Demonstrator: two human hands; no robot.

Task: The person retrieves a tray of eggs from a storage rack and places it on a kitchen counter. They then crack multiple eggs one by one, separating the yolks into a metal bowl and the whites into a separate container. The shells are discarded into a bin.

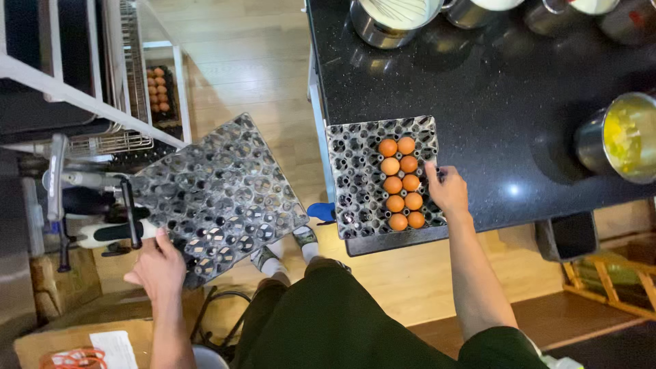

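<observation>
Black speckled stone forms the bench, and at its front left corner lies a grey moulded plastic egg tray holding ten brown eggs in two columns towards its right side. The right hand reaches forward with the arm nearly straight, its fingers curled on the right edge of this tray beside the eggs. The left hand stretches out to the left, off the bench and above the wooden floor, gripping the near corner of an empty grey plastic egg tray held tilted in the air. Steel bowls stand along the far edge; a steel bowl of yellow beaten egg sits at the right edge. Another tray of brown eggs rests in the white rack far left.
</observation>
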